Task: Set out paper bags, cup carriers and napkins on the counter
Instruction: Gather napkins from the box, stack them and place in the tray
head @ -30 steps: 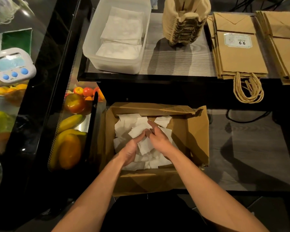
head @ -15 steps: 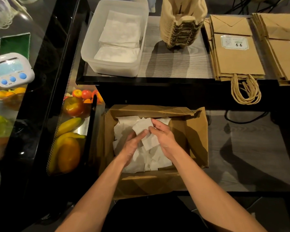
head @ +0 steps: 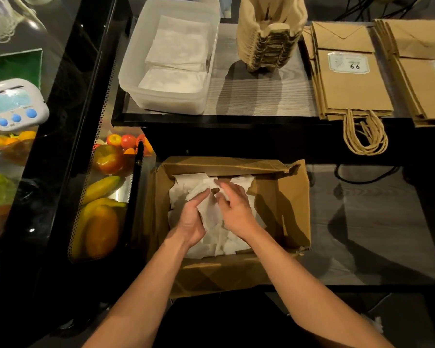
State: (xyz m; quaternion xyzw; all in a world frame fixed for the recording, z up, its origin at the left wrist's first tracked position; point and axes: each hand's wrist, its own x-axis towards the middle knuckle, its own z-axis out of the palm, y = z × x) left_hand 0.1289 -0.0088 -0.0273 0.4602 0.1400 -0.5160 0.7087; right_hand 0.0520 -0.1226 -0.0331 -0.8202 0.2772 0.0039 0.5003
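Note:
An open cardboard box below the counter holds loose white napkins. Both my hands are inside it. My left hand grips a napkin between thumb and fingers. My right hand lies next to it, its fingers loosely spread on the pile. On the counter stand a clear plastic tub with flat napkins, a stack of pulp cup carriers and two stacks of brown paper bags, the second stack at the far right.
A white digital timer sits on the dark glass case at left. Fruit fills the case beside the box. Bag handles hang over the counter's front edge. A dark cable lies on the lower shelf.
Both hands have moved a little toward the box's far side while shuffling the napkins. My right hand's fingers have spread apart.

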